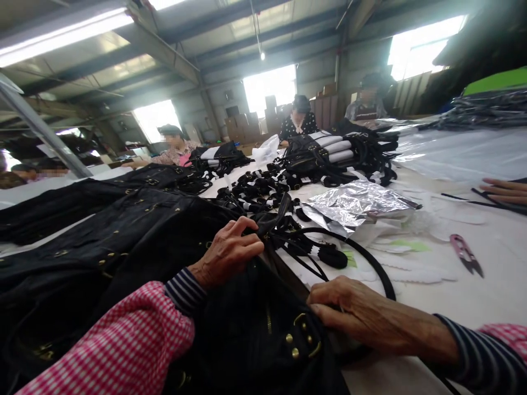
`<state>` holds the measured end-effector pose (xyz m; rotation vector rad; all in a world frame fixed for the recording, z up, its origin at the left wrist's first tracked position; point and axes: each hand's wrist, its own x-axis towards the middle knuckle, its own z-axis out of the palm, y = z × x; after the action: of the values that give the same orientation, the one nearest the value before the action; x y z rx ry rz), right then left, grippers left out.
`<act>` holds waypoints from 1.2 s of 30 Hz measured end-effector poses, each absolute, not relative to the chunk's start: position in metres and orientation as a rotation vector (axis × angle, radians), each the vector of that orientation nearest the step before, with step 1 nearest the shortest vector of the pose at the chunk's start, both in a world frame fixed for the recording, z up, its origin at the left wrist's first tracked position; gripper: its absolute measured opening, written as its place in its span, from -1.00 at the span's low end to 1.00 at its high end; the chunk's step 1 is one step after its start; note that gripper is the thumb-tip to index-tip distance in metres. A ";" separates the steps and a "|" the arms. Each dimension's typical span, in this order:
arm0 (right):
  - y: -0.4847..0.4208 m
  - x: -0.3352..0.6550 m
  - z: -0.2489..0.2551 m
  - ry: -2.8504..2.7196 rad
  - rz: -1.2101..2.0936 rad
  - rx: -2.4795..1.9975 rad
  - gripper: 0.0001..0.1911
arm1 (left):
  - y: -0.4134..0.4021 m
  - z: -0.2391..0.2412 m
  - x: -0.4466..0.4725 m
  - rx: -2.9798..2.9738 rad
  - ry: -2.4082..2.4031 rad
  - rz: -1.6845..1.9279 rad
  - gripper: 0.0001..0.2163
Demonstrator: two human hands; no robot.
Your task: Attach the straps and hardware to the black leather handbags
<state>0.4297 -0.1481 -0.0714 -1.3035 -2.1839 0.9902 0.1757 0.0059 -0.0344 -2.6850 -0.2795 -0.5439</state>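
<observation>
Gripping the black brass-studded fabric handbag [251, 340] at 6 o'clock, my left hand [228, 249] pinches its strap, my right hand [349, 310] clamps its edge; tangled black cords [307, 247] at 12 o'clock may snag, I judge.

Open lane: bare table [473, 307] right of right hand [349, 310], only snips [465, 260] lying there. Co-worker's hand [504, 191] at far right edge. Left side blocked by bag pile [94, 230]. Ahead, strap tangle [263, 192] and foil [354, 203] crowd the middle. Near edge filled by bag [255, 340], gripped by right hand and left hand [228, 252].
</observation>
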 end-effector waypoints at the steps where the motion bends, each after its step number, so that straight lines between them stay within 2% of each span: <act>1: -0.144 0.427 -0.069 -2.203 0.875 -1.331 -0.61 | 0.005 -0.036 0.175 -2.681 -0.318 -0.569 -0.79; 3: -0.130 0.423 -0.063 -2.170 0.520 -1.396 -0.63 | 0.003 -0.040 0.178 -2.684 -0.361 -0.579 -0.80; 6: -0.095 0.416 -0.056 -1.964 0.139 -1.456 -0.85 | 0.002 -0.044 0.187 -2.701 -0.332 -0.542 -0.83; 8: -0.067 0.412 -0.058 -1.905 0.236 -1.469 -0.80 | 0.003 -0.046 0.191 -2.706 -0.320 -0.522 -0.84; 12: -0.022 0.412 -0.073 -1.965 0.672 -1.347 -0.78 | 0.007 -0.049 0.192 -2.709 -0.362 -0.489 -0.83; 17: 0.013 0.432 -0.084 -1.927 0.300 -1.524 -0.80 | 0.008 -0.055 0.194 -2.718 -0.347 -0.462 -0.83; 20: 0.017 0.442 -0.081 -1.874 0.231 -1.609 -0.82 | 0.007 -0.055 0.195 -2.718 -0.351 -0.461 -0.84; 27: -0.060 0.409 -0.080 -2.045 -0.062 -1.543 -0.86 | 0.010 -0.049 0.200 -2.706 -0.327 -0.360 -0.82; 32: -0.092 0.396 -0.104 -2.373 0.143 -1.627 -0.84 | 0.007 -0.025 0.206 -2.698 -0.296 -0.374 -0.84; 36: -0.093 0.417 -0.109 -2.238 0.352 -1.662 -0.79 | 0.002 -0.001 0.176 -2.650 -0.381 -0.500 -0.80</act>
<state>0.4170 -0.0929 -0.1092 -1.6624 -2.2383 0.3516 0.1764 0.0022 -0.0015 -2.6500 -0.3810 -0.4999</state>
